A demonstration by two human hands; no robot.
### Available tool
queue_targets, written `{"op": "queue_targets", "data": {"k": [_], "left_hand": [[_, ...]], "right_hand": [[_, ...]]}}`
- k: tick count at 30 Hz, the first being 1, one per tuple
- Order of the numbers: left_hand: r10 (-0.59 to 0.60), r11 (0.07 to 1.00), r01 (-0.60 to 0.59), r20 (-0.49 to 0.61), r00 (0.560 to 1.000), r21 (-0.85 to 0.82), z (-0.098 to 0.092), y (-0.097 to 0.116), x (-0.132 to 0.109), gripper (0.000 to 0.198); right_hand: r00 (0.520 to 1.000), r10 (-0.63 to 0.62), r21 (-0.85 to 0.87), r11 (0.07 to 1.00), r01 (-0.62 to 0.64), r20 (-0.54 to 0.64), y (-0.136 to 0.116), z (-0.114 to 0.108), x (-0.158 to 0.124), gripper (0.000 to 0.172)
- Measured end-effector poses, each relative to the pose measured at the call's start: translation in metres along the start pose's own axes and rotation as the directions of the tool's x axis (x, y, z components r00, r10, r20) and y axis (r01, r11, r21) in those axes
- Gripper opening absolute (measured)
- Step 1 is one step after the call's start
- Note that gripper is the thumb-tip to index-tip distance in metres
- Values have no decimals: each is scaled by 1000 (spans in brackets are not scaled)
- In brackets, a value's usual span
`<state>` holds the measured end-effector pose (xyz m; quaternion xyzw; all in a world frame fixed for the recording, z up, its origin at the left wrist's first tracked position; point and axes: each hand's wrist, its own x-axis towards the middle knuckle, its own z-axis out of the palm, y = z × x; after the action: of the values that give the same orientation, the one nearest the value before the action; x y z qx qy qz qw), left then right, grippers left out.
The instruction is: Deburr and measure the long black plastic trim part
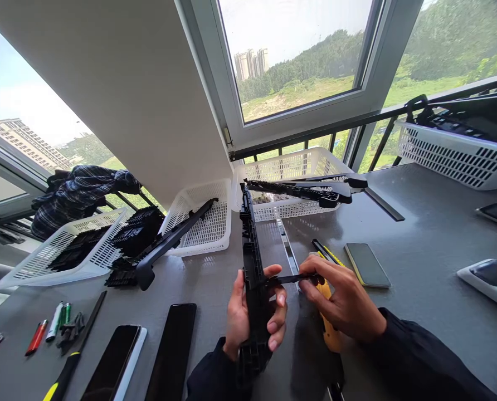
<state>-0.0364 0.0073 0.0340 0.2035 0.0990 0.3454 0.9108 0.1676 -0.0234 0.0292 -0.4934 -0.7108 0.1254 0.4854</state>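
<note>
My left hand (248, 314) is wrapped round a long black plastic part (253, 267), ribbed on its inner face and pointing away from me. Between the thumb and fingers of my right hand (340, 292) is a slim black strip (292, 278). Its far end reaches the long part near my left fingertips; whether it is seated there I cannot tell. Under my right hand lies a yellow tool (331, 334), partly covered. Beyond my hands, similar long black parts (298, 192) rest across a white basket (269, 211).
Another white basket (221, 242) has a black part (177, 234) leaning over it. Black pieces fill the left basket (102, 267); a loaded basket (453, 161) stands far right. Phones (368, 264), lighters (36, 338) and a yellow-black file-like tool (71, 362) lie on the grey table.
</note>
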Motion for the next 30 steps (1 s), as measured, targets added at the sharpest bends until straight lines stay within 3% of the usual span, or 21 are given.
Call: {"op": "queue_targets", "data": {"k": [10, 19, 22, 25, 30], "left_hand": [[-33, 999, 33, -8, 999, 28, -2, -3, 2, 65], [55, 970, -2, -211, 976, 243, 8, 0, -2, 70], [44, 967, 3, -179, 983, 255, 10, 0, -1, 68], [21, 970, 11, -130, 991, 245, 5, -2, -1, 67], [-15, 977, 36, -102, 995, 208, -5, -7, 0, 67]], "right_hand": [[999, -31, -18, 999, 31, -25, 2, 0, -2, 10], [998, -61, -91, 994, 59, -20, -3, 1, -3, 9], [997, -71, -113, 991, 66, -38, -2, 4, -4, 6], [994, -90, -132, 988, 81, -65, 0, 6, -6, 18], [991, -108, -169, 981, 92, -85, -1, 9, -7, 14]]}}
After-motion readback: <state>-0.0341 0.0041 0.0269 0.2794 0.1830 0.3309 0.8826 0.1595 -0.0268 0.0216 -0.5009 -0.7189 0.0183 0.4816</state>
